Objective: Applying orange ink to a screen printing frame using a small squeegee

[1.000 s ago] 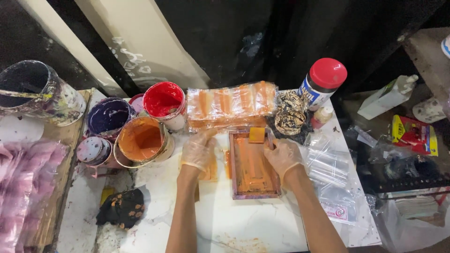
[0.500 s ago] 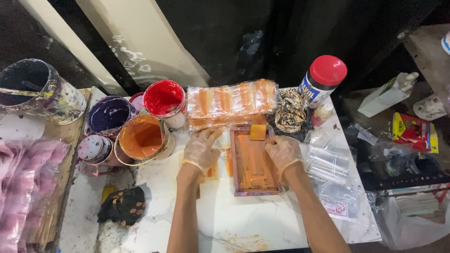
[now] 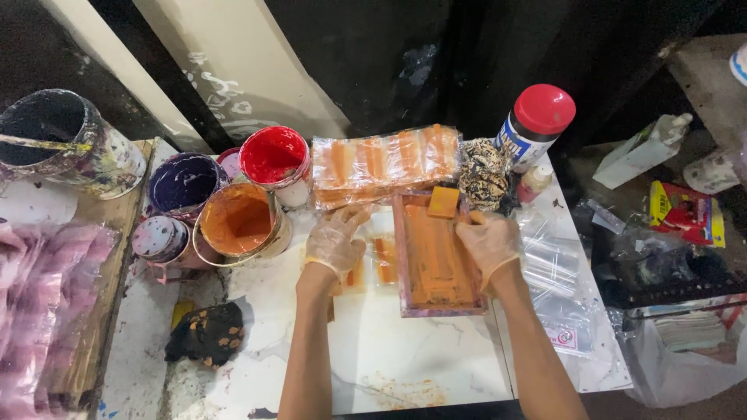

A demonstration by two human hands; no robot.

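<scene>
Head view, left to right. A pink plastic heap [image 3: 43, 303] lay at the far left edge, below a paint-spattered dark can [image 3: 66, 144] with a stick across its mouth. Next stood a cluster of open paint cans: purple [image 3: 184, 184], orange [image 3: 237, 224] and red [image 3: 274, 159], with a small lidded tin [image 3: 158, 237] in front of the purple one. A black spotted rag [image 3: 208, 333] lay on the white table [image 3: 405, 358] below them. The left hand [image 3: 336, 243], gloved, rested flat with fingers loosely spread on an orange-printed clear sheet [image 3: 372, 264], gripping nothing, just left of the frame. The frame [image 3: 436, 257], a rectangular printing screen coated in orange ink, lay flat on the table between the two hands, with a small orange squeegee [image 3: 443, 202] at its far end. Behind it lay a stack of printed sheets [image 3: 385, 165]. The right hand [image 3: 489, 243], also gloved, was closed on the frame's right edge, fingertips near the squeegee. Further right were a crumpled patterned cloth [image 3: 484, 175], a red-capped jar [image 3: 537, 120], a small bottle [image 3: 534, 180] and clear bags [image 3: 556, 272], with a yellow-and-red packet [image 3: 685, 211] well apart at the right.
</scene>
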